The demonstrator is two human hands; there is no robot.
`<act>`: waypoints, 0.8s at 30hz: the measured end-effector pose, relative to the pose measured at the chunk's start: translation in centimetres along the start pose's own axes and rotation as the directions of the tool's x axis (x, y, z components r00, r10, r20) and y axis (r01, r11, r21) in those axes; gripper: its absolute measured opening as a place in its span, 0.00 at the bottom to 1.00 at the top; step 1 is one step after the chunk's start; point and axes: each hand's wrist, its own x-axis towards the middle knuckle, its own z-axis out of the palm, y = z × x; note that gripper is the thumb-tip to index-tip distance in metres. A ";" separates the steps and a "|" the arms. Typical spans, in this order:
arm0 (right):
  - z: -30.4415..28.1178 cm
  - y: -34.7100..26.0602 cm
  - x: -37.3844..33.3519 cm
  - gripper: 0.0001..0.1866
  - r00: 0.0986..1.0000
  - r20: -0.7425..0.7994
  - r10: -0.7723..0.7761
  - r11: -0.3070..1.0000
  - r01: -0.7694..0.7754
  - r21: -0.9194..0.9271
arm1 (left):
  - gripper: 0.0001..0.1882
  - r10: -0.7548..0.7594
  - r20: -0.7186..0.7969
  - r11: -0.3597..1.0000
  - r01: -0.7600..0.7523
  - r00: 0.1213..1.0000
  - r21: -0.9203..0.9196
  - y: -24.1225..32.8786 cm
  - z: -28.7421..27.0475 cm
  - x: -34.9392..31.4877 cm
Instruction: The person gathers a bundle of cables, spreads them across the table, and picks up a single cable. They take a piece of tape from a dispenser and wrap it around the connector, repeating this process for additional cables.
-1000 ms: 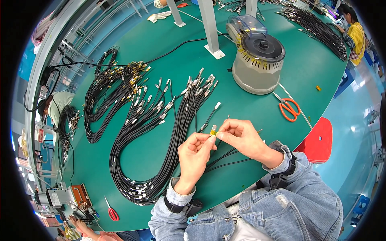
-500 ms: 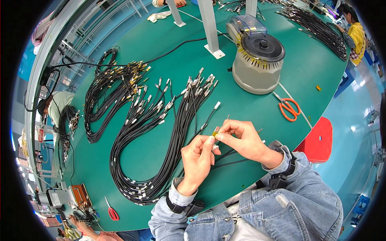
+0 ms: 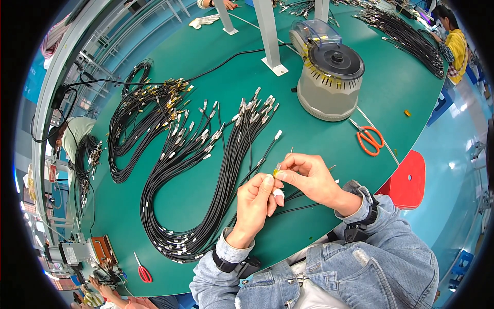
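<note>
A cable end with a metal connector and yellow tape [image 3: 277,170] is pinched between my two hands. My left hand [image 3: 253,203] closes thumb and fingertips at the lower part of it, and something white wraps one of its fingers. From the right, my right hand [image 3: 314,180] pinches the taped part with thumb and forefinger, its other fingers curled. Black cables [image 3: 294,210] run under and beside my hands. To their left, a large looped bundle of black cables [image 3: 149,206] with silver connector ends lies on the green table [image 3: 242,62].
Beyond my hands stands a round automatic tape dispenser [image 3: 329,98] with a black top. Orange-handled scissors [image 3: 370,140] lie right of it, red-handled scissors [image 3: 144,274] at lower left. Another cable bundle [image 3: 121,154] has yellow-taped ends. Metal posts [image 3: 267,36] rise from the table; a red stool [image 3: 406,185] stands alongside. Other people work around.
My left hand has shifted slightly to the right, closer to my right hand. The fingers have moved around the yellow tape, and less of it shows now.
</note>
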 end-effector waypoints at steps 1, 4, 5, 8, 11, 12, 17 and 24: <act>0.0 0.1 0.0 0.07 1.000 0.001 0.016 0.999 -0.016 0.040 | 0.15 0.001 -0.001 1.000 -0.001 1.000 0.000 0.0 0.0 0.0; 0.2 0.2 0.0 0.07 0.999 0.013 0.030 0.992 -0.031 0.122 | 0.16 0.005 -0.007 0.993 -0.005 1.000 -0.117 -0.1 0.1 0.1; 0.2 0.2 0.0 0.07 0.999 0.022 0.030 0.986 -0.033 0.164 | 0.16 0.006 -0.008 0.993 -0.006 1.000 -0.117 -0.1 0.1 0.1; 0.4 -0.1 0.1 0.07 0.999 0.025 0.032 0.976 -0.036 0.216 | 0.16 0.005 -0.019 0.986 -0.008 1.000 -0.165 -0.3 0.1 0.1; 0.5 -0.3 0.1 0.07 0.999 0.010 0.040 0.971 -0.041 0.237 | 0.16 0.004 -0.017 0.985 -0.007 1.000 -0.170 -0.4 0.1 0.1; 0.5 -0.1 0.1 0.07 0.999 0.023 0.038 0.968 -0.042 0.248 | 0.16 0.004 -0.016 0.985 -0.006 1.000 -0.172 -0.4 0.1 0.1; 0.2 0.3 0.2 0.05 0.999 0.040 0.023 0.961 -0.033 0.275 | 0.15 -0.002 -0.008 0.987 0.001 1.000 -0.160 -0.6 0.3 0.3; 0.1 0.4 0.2 0.04 1.000 0.025 0.002 0.959 -0.009 0.283 | 0.14 0.012 -0.014 0.989 -0.014 1.000 -0.148 -0.8 0.4 0.3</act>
